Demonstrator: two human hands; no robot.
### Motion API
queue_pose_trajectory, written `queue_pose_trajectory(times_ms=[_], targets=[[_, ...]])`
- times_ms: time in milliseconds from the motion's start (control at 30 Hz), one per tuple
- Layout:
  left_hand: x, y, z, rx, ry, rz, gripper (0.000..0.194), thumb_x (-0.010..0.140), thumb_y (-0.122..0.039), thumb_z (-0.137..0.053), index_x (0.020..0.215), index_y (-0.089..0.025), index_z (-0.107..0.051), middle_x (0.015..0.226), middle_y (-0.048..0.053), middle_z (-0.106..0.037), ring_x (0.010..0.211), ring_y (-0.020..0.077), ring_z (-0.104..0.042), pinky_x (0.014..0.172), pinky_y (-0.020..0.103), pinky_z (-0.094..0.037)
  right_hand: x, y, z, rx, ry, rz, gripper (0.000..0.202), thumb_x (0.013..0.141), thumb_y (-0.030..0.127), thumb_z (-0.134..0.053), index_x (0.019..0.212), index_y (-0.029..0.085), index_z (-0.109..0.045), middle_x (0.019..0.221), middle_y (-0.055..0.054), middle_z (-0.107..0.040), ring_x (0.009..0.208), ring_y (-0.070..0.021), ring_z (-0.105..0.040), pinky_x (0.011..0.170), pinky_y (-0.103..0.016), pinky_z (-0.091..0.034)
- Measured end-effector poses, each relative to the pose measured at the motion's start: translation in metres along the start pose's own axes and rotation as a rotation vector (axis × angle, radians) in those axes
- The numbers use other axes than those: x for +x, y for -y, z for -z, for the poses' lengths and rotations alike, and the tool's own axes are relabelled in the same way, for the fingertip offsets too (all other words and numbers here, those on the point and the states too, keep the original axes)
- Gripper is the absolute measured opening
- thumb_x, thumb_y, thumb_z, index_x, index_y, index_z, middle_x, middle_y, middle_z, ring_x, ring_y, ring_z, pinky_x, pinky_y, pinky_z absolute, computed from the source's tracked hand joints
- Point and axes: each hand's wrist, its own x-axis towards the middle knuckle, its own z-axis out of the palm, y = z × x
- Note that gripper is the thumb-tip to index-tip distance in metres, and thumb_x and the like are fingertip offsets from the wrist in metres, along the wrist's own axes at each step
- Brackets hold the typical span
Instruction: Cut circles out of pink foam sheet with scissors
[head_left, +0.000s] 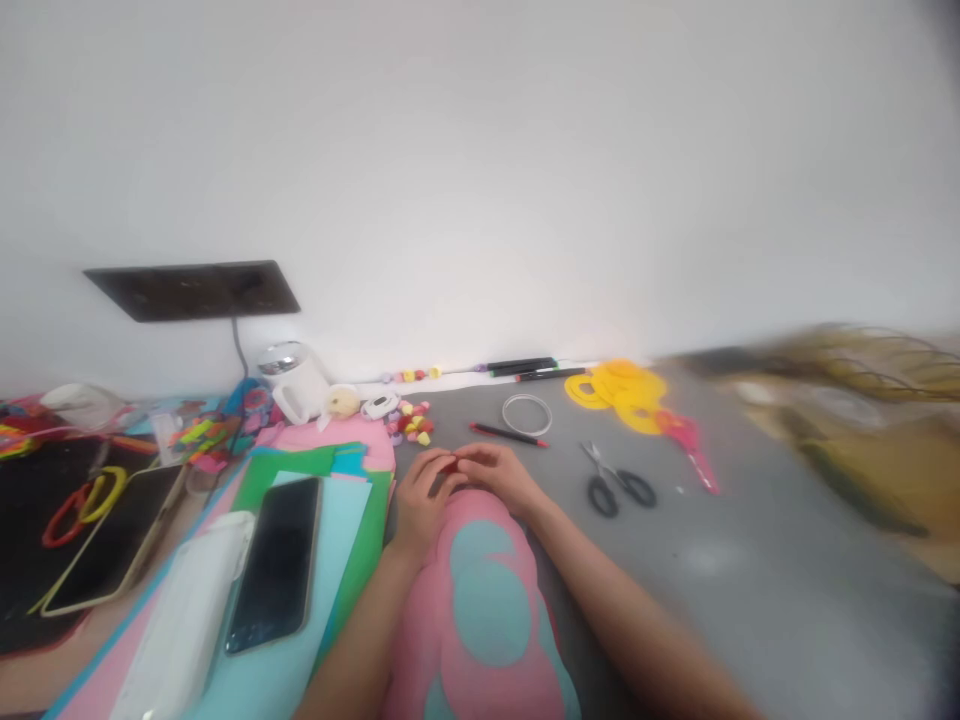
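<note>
My left hand [422, 500] and my right hand [499, 475] meet at the fingertips in the middle of the table. Both are closed, with the fingers bent together around something small; a bit of red shows there, too small to name. Right below them lies a soft pink thing with round teal patches [491, 612], between my forearms. A red-and-black pen [508, 434] rests just beyond my right hand, with a clear ring-shaped coil [526, 398] behind it. Small colored beads [411, 424] are heaped beyond my left hand.
Black-handled scissors [615, 482], pink scissors [691, 447] and yellow cut-outs [619, 388] lie to the right on the grey table [750, 600]. Leftward, a phone [276, 565] rests on colored sheets [341, 560], near a white mug [296, 385]. Dark pens [521, 367] lie along the wall.
</note>
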Motion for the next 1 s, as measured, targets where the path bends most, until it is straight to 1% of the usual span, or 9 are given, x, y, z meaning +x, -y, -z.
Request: queue_pose_trajectory(times_ms=[100, 167, 267, 400, 500, 600, 800, 933, 1000], targets=[[0.0002, -0.0005, 0.0007, 0.0, 0.008, 0.045, 0.027, 0.075, -0.029, -0.068, 0.1, -0.022, -0.061, 0.095, 0.005, -0.067, 0.084, 0.017, -0.064, 0.078, 0.034, -0.054, 0.0, 0.0004, -0.0001, 0.037, 0.006, -0.021, 0.031, 0.064, 0.036, -0.077, 0.086, 0.015, -0.071, 0.084, -0.006, -0.073, 0.073, -0.0171, -0.067, 0.075, -0.033, -0.051], [0.0002, -0.0006, 0.0007, -0.005, 0.012, 0.088, 0.031, 0.076, -0.03, -0.067, 0.104, -0.022, -0.058, 0.096, 0.005, -0.068, 0.079, 0.0159, -0.064, 0.075, 0.033, -0.054, 0.0006, 0.0014, -0.0007, 0.067, 0.008, -0.026, 0.031, 0.065, 0.036, -0.077, 0.088, 0.015, -0.071, 0.087, -0.008, -0.073, 0.076, -0.0181, -0.067, 0.077, -0.034, -0.051], [0.0002, -0.0003, 0.0005, -0.014, 0.02, 0.124, 0.028, 0.077, -0.031, -0.065, 0.103, -0.022, -0.058, 0.096, 0.005, -0.068, 0.077, 0.0154, -0.064, 0.073, 0.032, -0.054, 0.0018, 0.0028, -0.0011, 0.107, 0.002, -0.022, 0.032, 0.063, 0.034, -0.078, 0.089, 0.017, -0.069, 0.088, -0.006, -0.073, 0.079, -0.0184, -0.068, 0.079, -0.035, -0.05], [0.0008, 0.0006, 0.0009, -0.011, 0.002, 0.117, 0.024, 0.077, -0.031, -0.065, 0.098, -0.021, -0.059, 0.093, 0.004, -0.066, 0.075, 0.0152, -0.062, 0.071, 0.032, -0.053, 0.0029, 0.0025, 0.0006, 0.127, 0.002, -0.008, 0.03, 0.061, 0.031, -0.079, 0.086, 0.019, -0.069, 0.083, -0.003, -0.072, 0.078, -0.0173, -0.067, 0.081, -0.036, -0.05], [0.0018, 0.0011, 0.0017, 0.003, -0.019, 0.096, 0.013, 0.079, -0.03, -0.063, 0.087, -0.02, -0.06, 0.086, 0.003, -0.064, 0.076, 0.0154, -0.061, 0.07, 0.031, -0.052, 0.0037, 0.0008, 0.0026, 0.112, 0.006, 0.011, 0.029, 0.06, 0.03, -0.08, 0.084, 0.02, -0.069, 0.085, -0.002, -0.072, 0.081, -0.0164, -0.067, 0.083, -0.034, -0.05], [0.0027, 0.0009, 0.0022, 0.021, -0.026, 0.07, 0.006, 0.08, -0.027, -0.061, 0.08, -0.02, -0.062, 0.084, 0.002, -0.063, 0.08, 0.0155, -0.061, 0.073, 0.031, -0.051, 0.0048, -0.0013, 0.0042, 0.074, -0.007, 0.027, 0.032, 0.059, 0.028, -0.081, 0.087, 0.02, -0.069, 0.087, -0.002, -0.072, 0.079, -0.0166, -0.067, 0.078, -0.033, -0.051], [0.0026, -0.0003, 0.0015, 0.05, -0.032, 0.066, 0.009, 0.082, -0.025, -0.058, 0.083, -0.02, -0.066, 0.084, 0.003, -0.063, 0.078, 0.0147, -0.061, 0.071, 0.03, -0.051, 0.0043, -0.0023, 0.0037, -0.015, -0.053, 0.089, 0.035, 0.059, 0.026, -0.08, 0.091, 0.021, -0.069, 0.092, -0.003, -0.072, 0.079, -0.0178, -0.065, 0.067, -0.028, -0.05], [0.0016, 0.0007, 0.0006, 0.076, -0.036, 0.09, 0.011, 0.083, -0.026, -0.057, 0.083, -0.02, -0.067, 0.083, 0.003, -0.062, 0.075, 0.0145, -0.061, 0.069, 0.029, -0.051, 0.0035, -0.004, 0.0021, -0.058, -0.025, 0.104, 0.033, 0.06, 0.025, -0.078, 0.092, 0.02, -0.068, 0.088, -0.004, -0.071, 0.078, -0.0178, -0.065, 0.062, -0.027, -0.049], [0.0008, 0.0015, -0.0001, 0.09, -0.033, 0.099, 0.011, 0.082, -0.027, -0.059, 0.084, -0.02, -0.067, 0.084, 0.003, -0.062, 0.076, 0.0147, -0.061, 0.07, 0.03, -0.051, 0.0038, -0.006, 0.0019, -0.071, -0.01, 0.11, 0.032, 0.061, 0.026, -0.078, 0.091, 0.019, -0.068, 0.086, -0.004, -0.071, 0.077, -0.0175, -0.065, 0.064, -0.028, -0.05]])
